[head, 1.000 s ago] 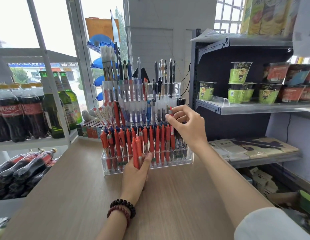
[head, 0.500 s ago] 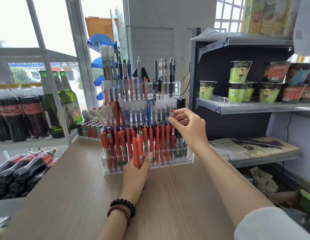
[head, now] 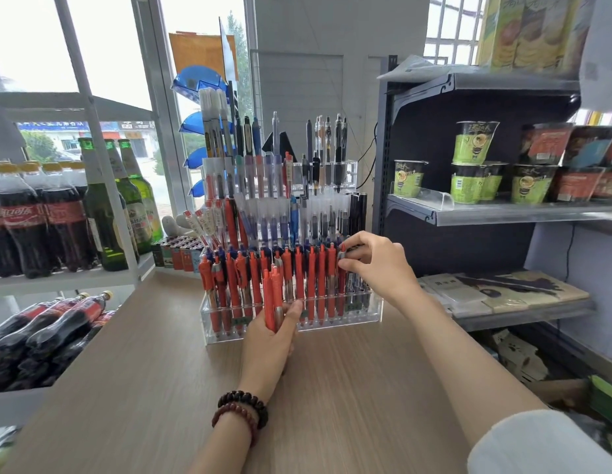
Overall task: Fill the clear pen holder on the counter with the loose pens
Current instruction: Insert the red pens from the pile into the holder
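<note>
We see the holder (head: 373,311) on a wood-grain table (head: 154,371), bottles (head: 58,217) left, shelf (head: 503,213) right. Left hand (head: 267,350) grips loose pens (head: 273,295) near it; right hand (head: 379,265) fingers (head: 355,266) pinch one pen (head: 341,282) in its front row.

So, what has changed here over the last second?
The right hand has moved down, pushing the red pen it pinches deeper into a front-row slot near the right end of the holder. Nothing was picked up or let go. The left hand still grips its bundle of red pens in front of the holder, which has not moved.
</note>
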